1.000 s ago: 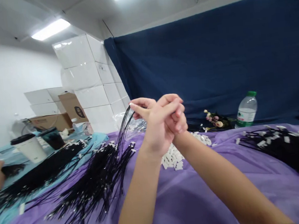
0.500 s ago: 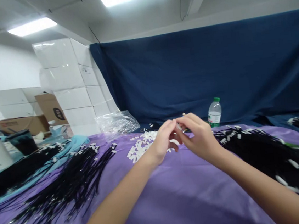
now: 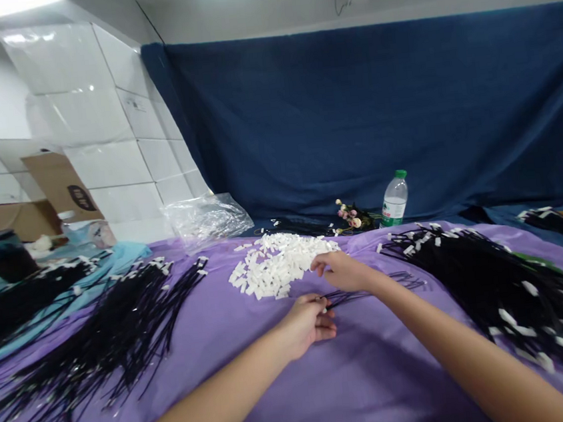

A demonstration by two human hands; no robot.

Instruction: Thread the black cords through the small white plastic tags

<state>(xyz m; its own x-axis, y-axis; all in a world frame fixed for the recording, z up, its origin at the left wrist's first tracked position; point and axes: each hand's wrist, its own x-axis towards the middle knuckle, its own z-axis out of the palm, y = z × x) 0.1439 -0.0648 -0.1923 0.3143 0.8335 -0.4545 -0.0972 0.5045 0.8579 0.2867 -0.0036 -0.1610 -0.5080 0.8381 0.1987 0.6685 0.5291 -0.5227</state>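
My left hand (image 3: 309,323) is low over the purple cloth (image 3: 300,390), thumb and forefinger pinched and the other fingers loosely bent. From that pinch a few thin black cables (image 3: 353,293) run to the right, passing under my right forearm. A tiny white bit shows at the fingertips. My right hand (image 3: 342,270) reaches to the right edge of a pile of small white plastic pieces (image 3: 272,266). Its fingers are curled down there, and whatever lies between the tips is too small to make out.
Bundles of black cables with white ends lie at left (image 3: 117,322) and right (image 3: 495,282). Behind the pile are a clear plastic bag (image 3: 206,219), a flower bunch (image 3: 350,217) and a green-capped bottle (image 3: 395,200). A dark cup (image 3: 2,257) stands far left.
My hands, earlier joined at the fingertips in front of the pile, have parted and come down. The right now meets the white pieces; black cables show at the left. The view has tilted down.
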